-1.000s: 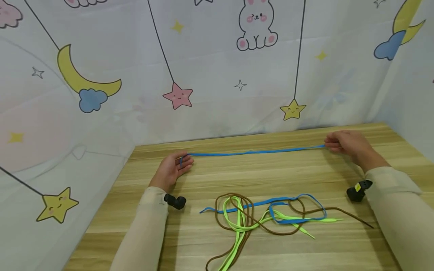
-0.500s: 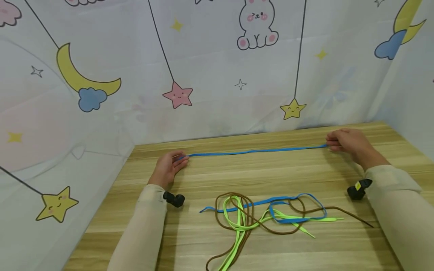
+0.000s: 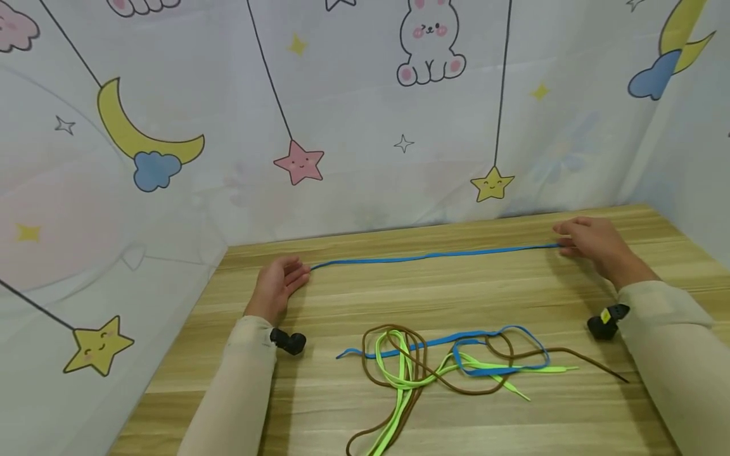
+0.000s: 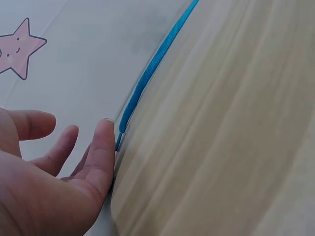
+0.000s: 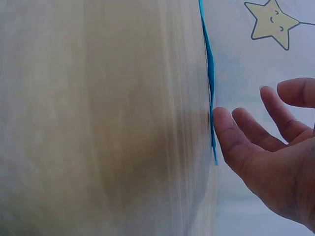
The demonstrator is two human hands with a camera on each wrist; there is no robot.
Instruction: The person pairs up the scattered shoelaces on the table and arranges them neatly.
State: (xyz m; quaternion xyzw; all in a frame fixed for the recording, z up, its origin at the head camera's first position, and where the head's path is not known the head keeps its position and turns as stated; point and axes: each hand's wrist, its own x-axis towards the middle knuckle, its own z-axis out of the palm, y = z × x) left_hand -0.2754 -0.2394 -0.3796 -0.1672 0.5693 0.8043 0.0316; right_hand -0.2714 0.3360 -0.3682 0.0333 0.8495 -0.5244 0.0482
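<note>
A blue shoelace (image 3: pixel 422 256) lies stretched nearly straight across the back of the wooden table. Beside its left end is my left hand (image 3: pixel 276 285), fingers apart and loosely bent, with nothing pinched; in the left wrist view the lace's tip (image 4: pixel 118 141) lies by the outer finger. At the other end my right hand (image 3: pixel 595 244) is relaxed too. The right wrist view shows the lace end (image 5: pixel 213 142) alongside the fingers, thumb apart from them. Whether the fingers touch the lace I cannot tell.
Nearer the front lies a loose tangle: another blue shoelace (image 3: pixel 445 340), a green shoelace (image 3: pixel 405 380) and a brown shoelace (image 3: pixel 473 392). A printed curtain (image 3: pixel 353 202) hangs along the table's back and left side. Each wrist carries a small black camera (image 3: pixel 288 342).
My left hand has drawn left and off the lace, whose left end now lies free. My right hand has shifted slightly right and its fingers have loosened. The tangle is unchanged.
</note>
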